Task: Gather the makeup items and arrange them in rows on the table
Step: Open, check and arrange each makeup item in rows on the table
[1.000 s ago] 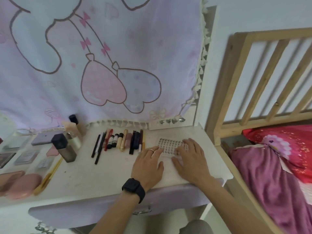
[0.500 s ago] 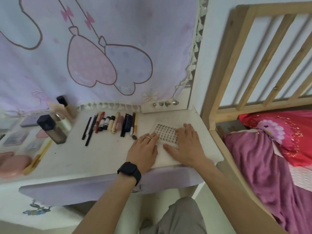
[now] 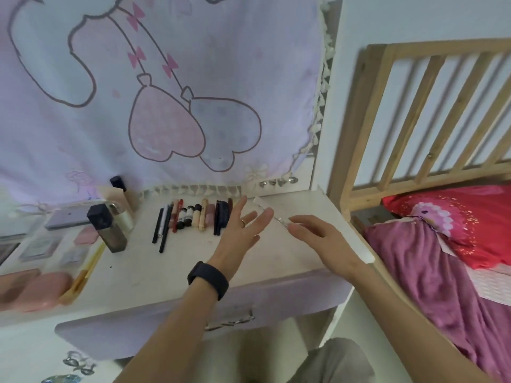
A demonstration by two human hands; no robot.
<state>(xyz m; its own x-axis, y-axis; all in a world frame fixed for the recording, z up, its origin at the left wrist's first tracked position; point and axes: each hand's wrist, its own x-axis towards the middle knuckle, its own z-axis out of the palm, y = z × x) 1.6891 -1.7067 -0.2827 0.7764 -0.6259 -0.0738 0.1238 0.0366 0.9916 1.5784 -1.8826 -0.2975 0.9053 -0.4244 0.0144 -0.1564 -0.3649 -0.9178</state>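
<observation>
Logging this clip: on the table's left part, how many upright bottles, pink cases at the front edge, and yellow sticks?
Upright bottles: 3
Pink cases: 2
Yellow sticks: 1
Total: 6

No word, number or brand can be read anywhere. The small tubes point(image 3: 185, 214) in the row at the middle of the frame carry pale labels - too blurred to make out. The dark-capped bottle point(image 3: 107, 228) at middle left shows no legible print. The hanging cloth point(image 3: 166, 78) across the upper left bears only drawn hearts and bows - no lettering.
</observation>
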